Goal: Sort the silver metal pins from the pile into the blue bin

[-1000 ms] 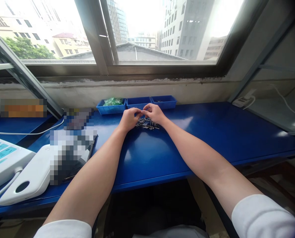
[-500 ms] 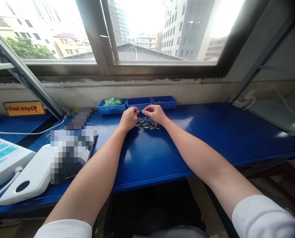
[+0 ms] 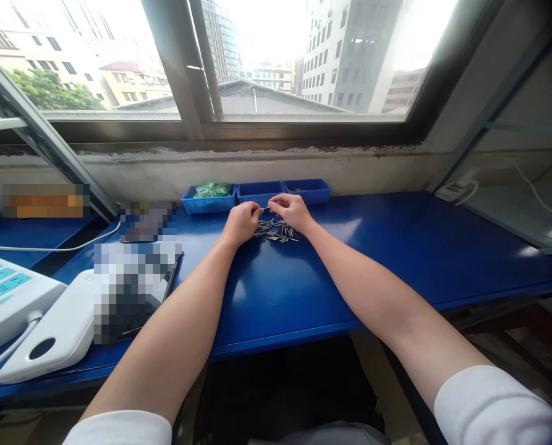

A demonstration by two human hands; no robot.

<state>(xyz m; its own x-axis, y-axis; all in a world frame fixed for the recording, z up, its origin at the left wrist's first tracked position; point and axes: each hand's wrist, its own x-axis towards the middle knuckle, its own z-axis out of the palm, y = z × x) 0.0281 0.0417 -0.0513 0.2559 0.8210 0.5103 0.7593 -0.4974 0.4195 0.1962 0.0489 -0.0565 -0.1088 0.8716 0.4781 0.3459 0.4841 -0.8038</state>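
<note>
Over the blue tabletop my left hand (image 3: 242,222) and my right hand (image 3: 295,213) are close together, fingertips pinched. Between them is a small thin metal pin (image 3: 266,207), its ends hidden in the fingers of both hands. Just below lies a loose pile of slim dark metal pins (image 3: 282,232), pointing in many directions. My left hand partly covers the pile's left side. Behind the hands three blue bins stand in a row: the left bin (image 3: 209,206) with green plastic packets (image 3: 213,189), the middle bin (image 3: 259,189), and the right bin (image 3: 319,193) with a few small pieces.
At left are a white power strip (image 3: 16,303), a white power bank (image 3: 53,337) and blurred-out items on the blue table (image 3: 285,303). A white cable (image 3: 72,249) crosses the left side. Metal shelf posts stand on both sides, with a window behind the wall ledge.
My right fingertips have shifted up slightly and my left hand a little lower, with the pin still between them. The pile and bins look the same.
</note>
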